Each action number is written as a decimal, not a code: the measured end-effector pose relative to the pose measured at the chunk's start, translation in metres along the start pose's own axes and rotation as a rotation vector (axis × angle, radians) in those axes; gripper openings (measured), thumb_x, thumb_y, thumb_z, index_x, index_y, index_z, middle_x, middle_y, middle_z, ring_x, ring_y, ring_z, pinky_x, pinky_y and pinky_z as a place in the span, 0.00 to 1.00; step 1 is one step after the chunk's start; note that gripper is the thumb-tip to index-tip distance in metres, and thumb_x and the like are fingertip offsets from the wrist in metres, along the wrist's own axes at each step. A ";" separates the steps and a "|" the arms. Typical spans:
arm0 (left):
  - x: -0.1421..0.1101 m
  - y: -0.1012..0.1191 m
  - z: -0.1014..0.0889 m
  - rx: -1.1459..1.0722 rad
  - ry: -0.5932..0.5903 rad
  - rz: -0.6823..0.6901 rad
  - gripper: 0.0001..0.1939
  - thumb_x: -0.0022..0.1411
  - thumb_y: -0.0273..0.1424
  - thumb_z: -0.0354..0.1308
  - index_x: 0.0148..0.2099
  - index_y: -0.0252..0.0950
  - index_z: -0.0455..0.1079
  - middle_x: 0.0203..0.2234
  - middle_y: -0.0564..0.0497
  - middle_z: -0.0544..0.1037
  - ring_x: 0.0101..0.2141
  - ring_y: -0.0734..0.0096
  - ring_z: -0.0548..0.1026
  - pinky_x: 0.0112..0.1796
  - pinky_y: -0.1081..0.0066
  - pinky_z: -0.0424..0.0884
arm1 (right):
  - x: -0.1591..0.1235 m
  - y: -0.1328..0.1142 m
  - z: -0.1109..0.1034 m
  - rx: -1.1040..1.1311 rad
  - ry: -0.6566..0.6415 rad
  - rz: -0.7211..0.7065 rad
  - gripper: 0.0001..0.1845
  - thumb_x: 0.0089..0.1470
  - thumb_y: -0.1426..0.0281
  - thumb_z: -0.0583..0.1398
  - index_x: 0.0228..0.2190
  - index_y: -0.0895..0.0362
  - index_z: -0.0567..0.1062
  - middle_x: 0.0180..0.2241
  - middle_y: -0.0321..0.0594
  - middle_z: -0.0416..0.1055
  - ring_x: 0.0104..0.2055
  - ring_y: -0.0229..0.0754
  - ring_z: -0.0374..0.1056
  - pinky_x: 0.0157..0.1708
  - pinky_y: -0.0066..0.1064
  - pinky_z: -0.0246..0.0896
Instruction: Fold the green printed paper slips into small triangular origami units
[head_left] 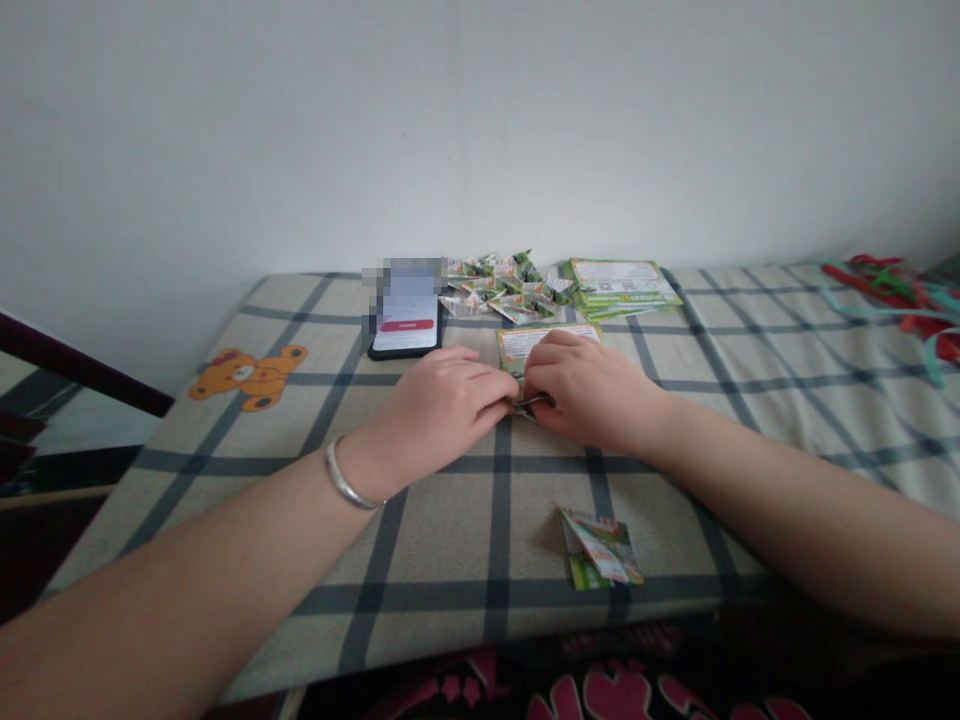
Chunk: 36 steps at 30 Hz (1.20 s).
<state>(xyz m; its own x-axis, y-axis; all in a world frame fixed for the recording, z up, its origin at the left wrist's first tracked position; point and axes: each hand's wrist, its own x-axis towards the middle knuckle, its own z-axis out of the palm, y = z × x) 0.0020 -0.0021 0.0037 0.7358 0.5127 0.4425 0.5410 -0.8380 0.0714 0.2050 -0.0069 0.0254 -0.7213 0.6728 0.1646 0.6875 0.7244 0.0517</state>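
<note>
Both hands meet over a green-and-white printed paper sheet (517,345) at the middle of the table. My left hand (454,395), below a silver bangle (349,478) on the wrist, pinches the sheet's near edge. My right hand (581,390) is closed on the same edge from the other side, its fingers curled and partly hiding the paper. The edge between the fingertips looks bent up. Closer to me lies a folded piece of similar printed paper (602,548), apart from both hands.
Behind the hands are several folded paper pieces (506,285), a stack of flat printed sheets (622,283) and a phone (407,325) with a lit screen. A bear figure (250,376) shows on the checked tablecloth (442,520). Coloured ribbons (892,295) lie far right.
</note>
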 end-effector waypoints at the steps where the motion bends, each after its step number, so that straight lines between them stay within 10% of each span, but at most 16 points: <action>1: 0.000 0.000 0.000 0.006 0.008 -0.002 0.05 0.65 0.30 0.58 0.36 0.38 0.74 0.29 0.54 0.80 0.33 0.67 0.77 0.48 0.60 0.70 | 0.000 0.000 0.000 0.015 -0.003 0.010 0.07 0.51 0.74 0.59 0.30 0.60 0.79 0.34 0.44 0.75 0.41 0.46 0.66 0.41 0.35 0.56; 13: -0.002 0.001 -0.001 0.052 0.023 -0.056 0.04 0.64 0.30 0.59 0.36 0.36 0.72 0.29 0.53 0.80 0.33 0.66 0.76 0.51 0.57 0.69 | 0.002 0.000 0.010 0.191 0.083 0.043 0.08 0.53 0.74 0.59 0.29 0.55 0.79 0.27 0.37 0.74 0.34 0.41 0.64 0.39 0.32 0.55; 36: -0.001 0.002 -0.008 0.039 -0.106 -0.033 0.05 0.64 0.27 0.55 0.34 0.36 0.70 0.30 0.51 0.77 0.35 0.66 0.74 0.38 0.65 0.68 | -0.009 -0.015 -0.009 -0.203 -0.028 0.188 0.06 0.56 0.74 0.58 0.31 0.55 0.75 0.28 0.42 0.76 0.32 0.45 0.70 0.29 0.35 0.49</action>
<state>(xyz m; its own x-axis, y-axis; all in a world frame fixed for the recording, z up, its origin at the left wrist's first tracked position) -0.0012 -0.0057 0.0104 0.7551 0.5583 0.3438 0.5795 -0.8135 0.0484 0.2024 -0.0254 0.0323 -0.5799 0.7983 0.1625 0.8101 0.5437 0.2194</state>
